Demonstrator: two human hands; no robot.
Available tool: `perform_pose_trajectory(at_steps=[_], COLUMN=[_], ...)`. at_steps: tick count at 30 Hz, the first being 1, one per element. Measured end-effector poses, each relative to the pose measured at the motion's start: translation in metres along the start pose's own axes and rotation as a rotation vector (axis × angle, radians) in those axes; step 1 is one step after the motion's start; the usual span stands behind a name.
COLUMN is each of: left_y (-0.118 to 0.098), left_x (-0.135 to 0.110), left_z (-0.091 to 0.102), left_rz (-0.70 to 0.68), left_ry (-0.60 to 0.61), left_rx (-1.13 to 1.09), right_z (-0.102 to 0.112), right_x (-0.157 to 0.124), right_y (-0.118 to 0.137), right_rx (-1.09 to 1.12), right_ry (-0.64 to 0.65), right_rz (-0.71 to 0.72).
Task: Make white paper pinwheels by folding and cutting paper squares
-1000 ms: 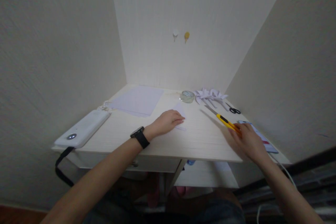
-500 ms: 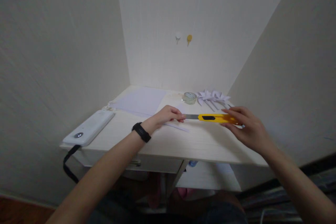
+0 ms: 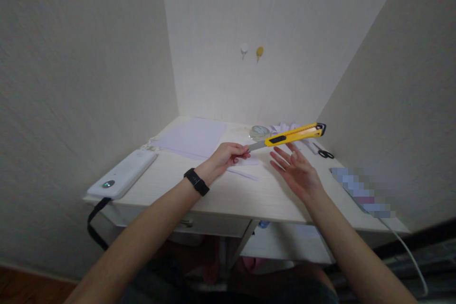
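Observation:
My left hand [image 3: 230, 156], with a black band at the wrist, pinches the bare blade of a yellow utility knife [image 3: 297, 134] over the desk. The knife's handle points right and tilts upward, with its black slider facing me. Below the handle, my right hand [image 3: 297, 171] is open, palm up and fingers spread; whether a fingertip touches the knife I cannot tell. Under and beside my left hand lie narrow paper strips [image 3: 244, 174]. A roll of clear tape [image 3: 259, 132] sits behind the blade. Folded paper pinwheels [image 3: 280, 128] are partly hidden behind the knife.
Pale paper sheets [image 3: 194, 134] lie at the desk's back left. A white power bank [image 3: 123, 173] with a black strap rests at the left edge. Black-handled scissors [image 3: 325, 154] and a blurred-out flat device [image 3: 359, 192] with a white cable are on the right.
My right hand has let go of the knife handle, opened and moved left and down. The knife has tilted up at its handle end, still in my left hand.

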State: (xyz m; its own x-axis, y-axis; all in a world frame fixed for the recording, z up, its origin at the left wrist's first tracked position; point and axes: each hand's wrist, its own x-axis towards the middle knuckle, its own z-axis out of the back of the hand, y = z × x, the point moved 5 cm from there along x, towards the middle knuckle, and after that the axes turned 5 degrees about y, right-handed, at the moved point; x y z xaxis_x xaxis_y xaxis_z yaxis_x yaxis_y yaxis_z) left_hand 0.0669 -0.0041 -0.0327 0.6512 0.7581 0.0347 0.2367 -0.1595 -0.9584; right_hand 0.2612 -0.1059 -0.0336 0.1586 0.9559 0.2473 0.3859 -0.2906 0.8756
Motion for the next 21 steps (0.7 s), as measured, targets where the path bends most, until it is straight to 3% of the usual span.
perform_pose_trajectory(at_steps=[3, 6, 13, 18, 21], left_y=[0.005, 0.009, 0.010, 0.015, 0.023], left_x=[-0.001, -0.003, -0.002, -0.004, -0.007], left_z=[-0.006, -0.012, -0.020, -0.008, -0.010], left_rz=[0.002, -0.022, -0.139, -0.225, -0.338], left_ry=[0.046, 0.098, 0.202, 0.162, 0.288], left_rx=[0.121, 0.288, 0.670, 1.016, 1.198], right_z=[-0.020, -0.022, -0.010, 0.005, 0.010], right_x=[0.001, 0.001, -0.003, -0.006, -0.009], right_y=[-0.011, -0.017, -0.020, -0.020, -0.021], right_rx=[-0.062, -0.073, -0.114, -0.220, -0.263], right_ry=[0.080, 0.012, -0.071, -0.119, -0.133], right_rz=[0.006, 0.026, -0.002, -0.002, 0.005])
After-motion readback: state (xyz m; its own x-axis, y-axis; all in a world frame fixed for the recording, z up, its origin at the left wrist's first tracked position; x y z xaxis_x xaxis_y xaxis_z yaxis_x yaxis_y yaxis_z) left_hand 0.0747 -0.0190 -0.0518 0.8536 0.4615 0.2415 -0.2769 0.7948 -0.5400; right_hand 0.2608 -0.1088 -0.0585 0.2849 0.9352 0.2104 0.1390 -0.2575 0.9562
